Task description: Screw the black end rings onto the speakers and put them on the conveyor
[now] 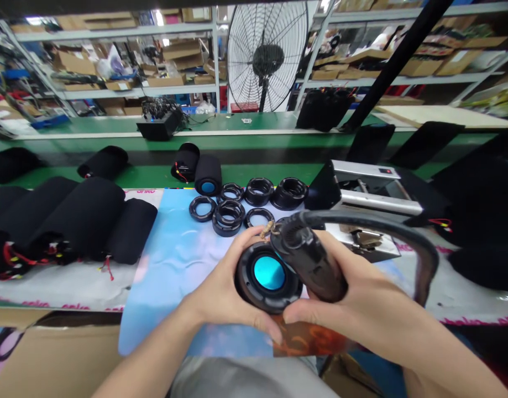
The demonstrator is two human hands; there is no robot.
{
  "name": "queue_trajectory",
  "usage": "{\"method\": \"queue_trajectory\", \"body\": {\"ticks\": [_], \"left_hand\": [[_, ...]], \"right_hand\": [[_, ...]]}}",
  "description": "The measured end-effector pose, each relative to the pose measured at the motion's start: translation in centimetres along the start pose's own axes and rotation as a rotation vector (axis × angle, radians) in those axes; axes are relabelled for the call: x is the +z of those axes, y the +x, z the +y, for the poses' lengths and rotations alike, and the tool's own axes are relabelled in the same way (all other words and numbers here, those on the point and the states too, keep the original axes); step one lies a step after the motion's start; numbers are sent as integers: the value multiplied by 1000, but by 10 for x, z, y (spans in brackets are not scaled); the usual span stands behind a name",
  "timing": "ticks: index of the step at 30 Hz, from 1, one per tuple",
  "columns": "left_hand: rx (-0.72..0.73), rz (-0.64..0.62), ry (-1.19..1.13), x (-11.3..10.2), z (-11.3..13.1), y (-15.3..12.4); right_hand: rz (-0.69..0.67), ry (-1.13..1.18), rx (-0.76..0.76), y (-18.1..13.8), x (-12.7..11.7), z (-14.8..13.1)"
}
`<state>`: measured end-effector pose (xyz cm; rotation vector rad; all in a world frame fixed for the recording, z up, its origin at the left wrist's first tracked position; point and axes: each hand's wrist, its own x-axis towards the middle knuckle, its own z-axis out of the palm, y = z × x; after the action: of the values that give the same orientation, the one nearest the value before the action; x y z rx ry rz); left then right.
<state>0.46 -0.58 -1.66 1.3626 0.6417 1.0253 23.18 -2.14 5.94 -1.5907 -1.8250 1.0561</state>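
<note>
My left hand [224, 293] curls around a black round speaker [247, 296] with a shiny blue disc in its middle, held above the blue mat [166, 282]. In my right hand [345, 293] is a dark corded tool [315, 265], by its look an electric screwdriver, with a thick cable [386, 221] bending off to the right. My right thumb touches the speaker's lower rim. The tool's tip is hidden. Just beyond my hands lie several black rings [229, 213], some of them stacked.
Black fabric-covered cylinders [83, 215] with red wires lie at the left. A smaller cylinder with a blue end [208, 174] stands behind the rings. At the right is a silver-framed machine [370, 188]. A large fan [266, 61] and loaded shelves [133, 33] fill the back.
</note>
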Motion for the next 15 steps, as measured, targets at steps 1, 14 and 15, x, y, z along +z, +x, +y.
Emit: {"method": "queue_trajectory", "body": {"ticks": [1, 14, 15], "left_hand": [[-2, -20, 1, -1, -1, 1], [17, 170, -38, 25, 10, -12], [12, 162, -56, 27, 12, -12]], "right_hand": [[-37, -21, 7, 1, -2, -1], [-102, 194, 94, -1, -8, 6], [-54, 314, 105, -4, -14, 12]]}}
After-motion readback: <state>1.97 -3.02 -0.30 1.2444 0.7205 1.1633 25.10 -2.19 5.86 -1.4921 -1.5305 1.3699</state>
